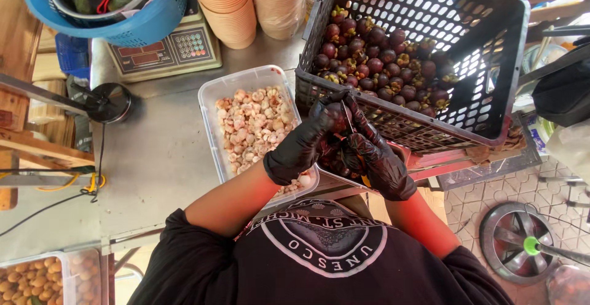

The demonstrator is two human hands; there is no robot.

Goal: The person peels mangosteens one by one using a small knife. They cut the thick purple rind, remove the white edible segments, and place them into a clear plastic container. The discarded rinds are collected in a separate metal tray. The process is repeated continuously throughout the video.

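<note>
Mangosteen (337,117): a dark purple fruit was held in front of the person's chest, just below the near wall of the crate.
Left hand (302,145): in a black glove, it was closed around the mangosteen, fingers curled over the fruit.
Right hand (378,157): also in a black glove, it gripped a thin knife (347,118) whose blade met the fruit.
Crate (491,47): a black slatted plastic box sat tilted and held a heap of whole purple mangosteens.
Clear tub (212,105): to the left of the hands, it was filled with pale peeled fruit segments.
Scale (166,50): it stood on the metal counter beyond the tub, beside stacked orange bowls (224,3).
Blue basket (141,25): it sat at the top left, with a metal bowl inside.
</note>
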